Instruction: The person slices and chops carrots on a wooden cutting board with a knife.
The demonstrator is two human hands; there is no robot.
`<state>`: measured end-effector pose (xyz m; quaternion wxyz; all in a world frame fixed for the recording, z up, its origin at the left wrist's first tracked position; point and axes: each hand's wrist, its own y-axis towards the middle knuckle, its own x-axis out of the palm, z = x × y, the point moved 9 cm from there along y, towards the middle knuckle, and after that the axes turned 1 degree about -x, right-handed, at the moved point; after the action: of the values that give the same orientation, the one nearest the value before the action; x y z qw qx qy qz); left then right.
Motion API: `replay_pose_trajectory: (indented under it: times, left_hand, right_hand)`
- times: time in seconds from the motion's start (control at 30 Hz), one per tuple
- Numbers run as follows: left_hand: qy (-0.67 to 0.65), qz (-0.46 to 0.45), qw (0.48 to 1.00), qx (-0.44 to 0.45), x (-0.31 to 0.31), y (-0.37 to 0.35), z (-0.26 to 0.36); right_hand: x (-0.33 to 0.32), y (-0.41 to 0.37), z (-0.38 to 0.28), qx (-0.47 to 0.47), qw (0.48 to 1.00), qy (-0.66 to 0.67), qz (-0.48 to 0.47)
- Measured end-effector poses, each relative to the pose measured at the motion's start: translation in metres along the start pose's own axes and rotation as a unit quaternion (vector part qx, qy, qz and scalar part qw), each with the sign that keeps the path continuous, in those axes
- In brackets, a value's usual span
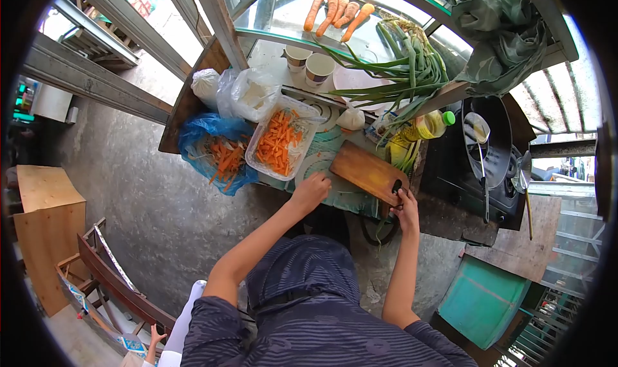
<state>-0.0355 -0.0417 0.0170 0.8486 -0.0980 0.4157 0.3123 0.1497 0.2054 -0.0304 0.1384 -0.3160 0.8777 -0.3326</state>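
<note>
A wooden cutting board lies slanted at the front of the worktop. My right hand grips its handle end, by the dark hole. Left of the board, my left hand hovers near the worktop edge with its fingers curled in; I cannot tell what is in them, if anything. Close beyond that hand stands a white plastic tub holding cut carrot sticks and pale shreds. More carrot strips lie in a blue plastic bag to its left.
Whole carrots and green onions rest on the glass shelf. Below are paper cups and a white plastic bag. At right, an oil bottle stands near a wok on the stove. Another person's hand shows at lower left.
</note>
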Motion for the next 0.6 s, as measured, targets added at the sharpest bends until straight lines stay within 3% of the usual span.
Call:
replay_pose_trajectory:
  times: [0.13,0.23,0.37,0.43,0.6]
  left_hand:
    - [-0.084,0.04,0.992,-0.085,-0.092,-0.013,0.014]
    - [0.012,0.136,0.978,-0.159,-0.146,-0.007,-0.029]
    - [0.12,0.167,0.963,-0.172,-0.14,0.014,-0.08]
    - [0.122,0.121,0.961,-0.215,-0.123,0.03,-0.094]
    - [0.155,0.079,0.942,-0.286,-0.091,0.052,-0.125]
  right_hand:
    - [0.029,-0.001,-0.003,-0.014,0.998,-0.048,-0.026]
    - [0.058,-0.003,0.003,-0.03,0.996,-0.07,-0.046]
    - [0.084,-0.002,0.009,-0.05,0.99,-0.128,-0.018]
    - [0.076,0.007,0.017,-0.065,0.978,-0.197,0.038]
    - [0.085,-0.008,-0.023,-0.229,0.846,-0.474,0.087]
